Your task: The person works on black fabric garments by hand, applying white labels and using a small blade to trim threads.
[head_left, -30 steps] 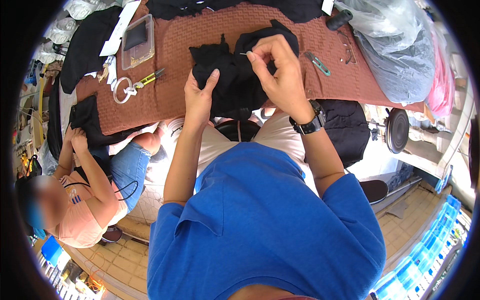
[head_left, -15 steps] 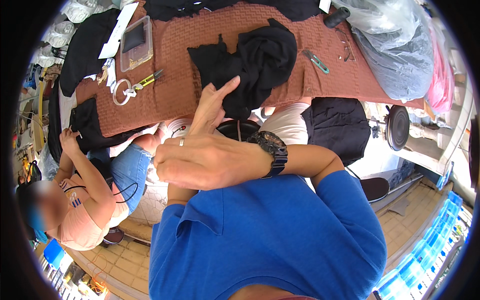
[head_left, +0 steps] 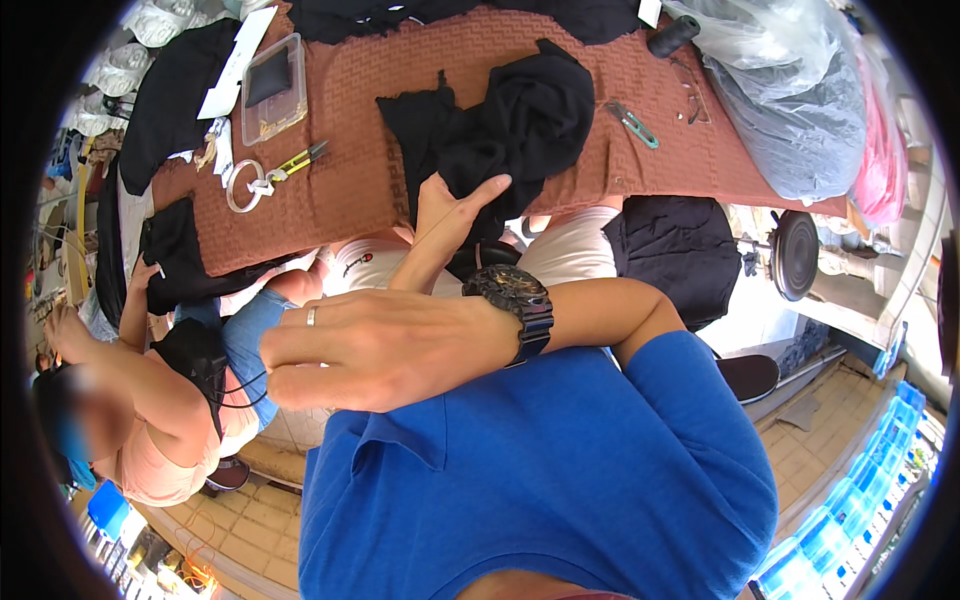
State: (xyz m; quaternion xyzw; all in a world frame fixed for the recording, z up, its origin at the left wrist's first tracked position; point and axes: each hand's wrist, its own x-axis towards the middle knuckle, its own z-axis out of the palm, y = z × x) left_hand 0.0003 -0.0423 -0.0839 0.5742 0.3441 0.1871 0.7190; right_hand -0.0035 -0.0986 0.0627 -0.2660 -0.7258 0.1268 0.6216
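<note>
A crumpled piece of black fabric [head_left: 540,110] lies over the near edge of the table, its lower part hanging toward my lap. My left hand [head_left: 448,218] grips that lower part, thumb stretched across the cloth and the other fingers mostly behind it. Drawn across my chest to the left, my right hand [head_left: 385,345] has its fingers curled closed. Its fingertips are turned away, so whatever they pinch is hidden. A black watch [head_left: 510,300] is on my right wrist.
On the brown-covered table [head_left: 350,120] lie green-handled thread snips [head_left: 635,127], yellow snips [head_left: 297,161], a clear plastic box [head_left: 285,105] and a black thread spool [head_left: 673,37]. Plastic bags [head_left: 790,110] stand at the right. A co-worker [head_left: 170,430] sits at my left.
My right hand has moved left and slightly toward me, still closed. My left hand has shifted a little right and down on the fabric. The co-worker's one arm has swung outward.
</note>
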